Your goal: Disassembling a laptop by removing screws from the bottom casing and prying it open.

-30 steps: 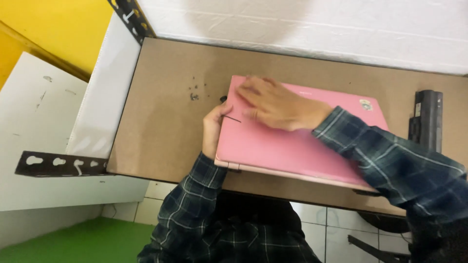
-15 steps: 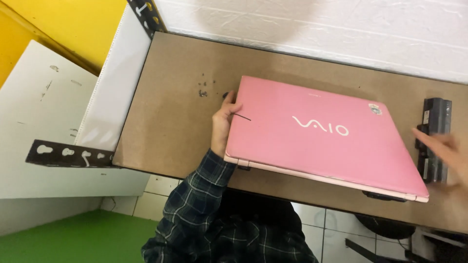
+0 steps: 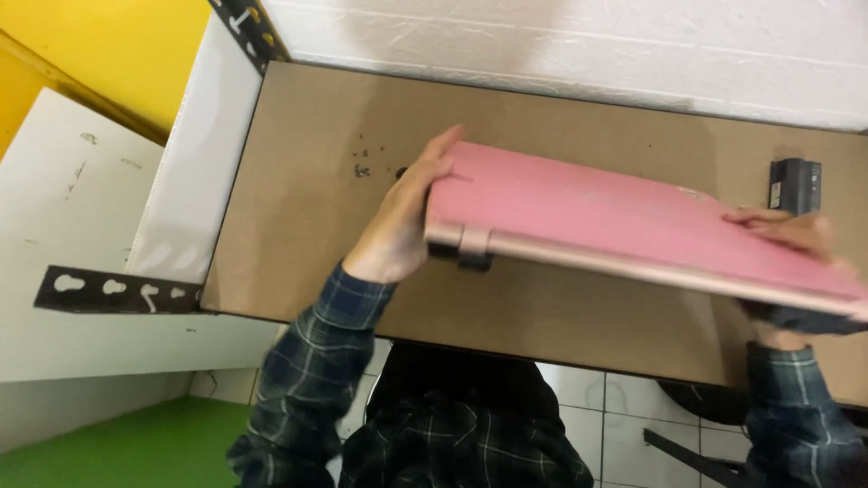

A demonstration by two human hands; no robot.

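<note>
1. While the only view is the head camera looking straight down, it shows both hands gripping a closed pink laptop (image 3: 624,221) by its two short ends, tilted so its hinge edge faces the person.
2. Left hand (image 3: 402,226): it wraps the laptop's left end, the fingers curled up over the pink lid and the palm pressed against the corner, so it is closed around the laptop.
3. Right hand (image 3: 787,230): its fingers lie across the top of the lid at the far right end, and a dark part of the laptop's underside shows just below them; the thumb is hidden, yet the hand plainly clamps that end.
4. Between the two hands the laptop hangs above the brown tabletop (image 3: 307,226), its near edge raised; whether the far edge touches the surface cannot be told.
5. Just beyond the left hand's fingertips, several small dark screws (image 3: 363,163) lie scattered on the tabletop, near the laptop's corner but apart from it.
6. Just beyond the right hand, a black battery pack (image 3: 796,183) lies on the tabletop, partly hidden by the lid's far edge.
7. Well to the left of the left hand, a black slotted metal bracket (image 3: 117,291) sticks out from under the tabletop edge, over a white panel (image 3: 72,199).
8. Both wrists wear sleeves of a dark plaid shirt (image 3: 316,361).
</note>
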